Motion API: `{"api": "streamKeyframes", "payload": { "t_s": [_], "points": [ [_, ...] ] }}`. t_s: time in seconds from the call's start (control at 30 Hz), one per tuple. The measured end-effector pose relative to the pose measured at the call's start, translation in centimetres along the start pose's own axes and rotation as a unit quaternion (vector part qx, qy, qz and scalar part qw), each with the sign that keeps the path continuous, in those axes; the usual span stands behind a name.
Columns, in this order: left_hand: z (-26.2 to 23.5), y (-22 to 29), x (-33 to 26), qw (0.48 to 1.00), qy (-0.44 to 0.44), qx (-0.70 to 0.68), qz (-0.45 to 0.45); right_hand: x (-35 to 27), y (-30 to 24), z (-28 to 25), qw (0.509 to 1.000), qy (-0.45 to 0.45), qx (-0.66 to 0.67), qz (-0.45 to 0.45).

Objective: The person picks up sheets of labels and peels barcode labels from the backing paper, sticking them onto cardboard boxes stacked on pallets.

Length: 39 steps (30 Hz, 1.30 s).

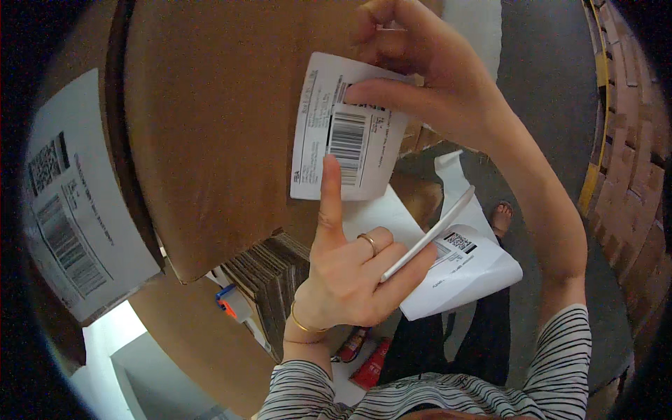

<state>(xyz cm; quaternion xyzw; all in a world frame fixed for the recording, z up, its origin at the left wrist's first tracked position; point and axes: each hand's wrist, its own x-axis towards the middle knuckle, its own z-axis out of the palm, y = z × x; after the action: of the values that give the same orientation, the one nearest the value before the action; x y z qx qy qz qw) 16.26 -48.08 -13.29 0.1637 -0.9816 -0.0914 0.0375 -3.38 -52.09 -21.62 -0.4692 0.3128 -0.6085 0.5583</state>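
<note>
A white printed label (308, 140) with a barcode is in front of the brown cardboard box (210, 133). My right hand (427, 70) holds its upper right part, thumb across the printed face and fingers bent near the top edge. My left hand (357, 273) points its index finger onto the label's lower part. Its other fingers are curled around a thin white item (434, 234), seen edge-on, whose kind I cannot make out. Beside them hangs a curling strip of white labels (469, 280), partly hidden by the left hand. Whether the upper label is fully stuck to the box I cannot tell.
Another box at the left carries a similar label (70, 217). Below the box stand stacked cardboard sheets (276, 273) and a blue-and-orange tool (231, 304). Red packets (371, 364) lie near my waist. Stacked cartons (630, 161) line the right side beyond the grey floor (542, 91).
</note>
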Motion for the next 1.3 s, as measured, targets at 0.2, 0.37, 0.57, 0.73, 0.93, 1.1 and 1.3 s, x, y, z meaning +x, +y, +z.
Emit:
{"api": "streamKeyframes", "payload": {
  "t_s": [0.2,0.37,0.57,0.73,0.93,1.1,1.3],
  "points": [
    [-0.5,-0.5,0.2,0.999,-0.019,0.015,-0.027,1.0,0.6,1.0,0.999,-0.020,-0.019,-0.042],
    [-0.4,-0.9,-0.2,0.999,-0.013,0.025,-0.031,1.6,1.1,0.9,0.994,-0.076,-0.016,-0.070],
    [-0.7,-1.2,-0.9,0.998,-0.005,0.040,-0.040,1.4,1.0,1.6,0.991,-0.061,-0.048,-0.106],
    [-0.6,-1.3,-1.4,0.998,-0.022,0.045,-0.041,1.5,2.5,3.8,0.943,0.123,-0.150,-0.269],
    [0.0,-1.2,-2.1,0.997,0.006,0.049,-0.055,1.0,1.7,5.2,0.908,0.155,-0.259,-0.292],
    [0.9,-0.5,-2.5,0.997,0.009,0.046,-0.069,0.8,-0.6,2.1,0.887,0.149,-0.434,-0.050],
    [2.0,-0.4,-4.2,0.991,-0.084,-0.059,-0.085,-1.4,1.5,1.3,0.997,0.031,-0.047,-0.059]
  ]
}}
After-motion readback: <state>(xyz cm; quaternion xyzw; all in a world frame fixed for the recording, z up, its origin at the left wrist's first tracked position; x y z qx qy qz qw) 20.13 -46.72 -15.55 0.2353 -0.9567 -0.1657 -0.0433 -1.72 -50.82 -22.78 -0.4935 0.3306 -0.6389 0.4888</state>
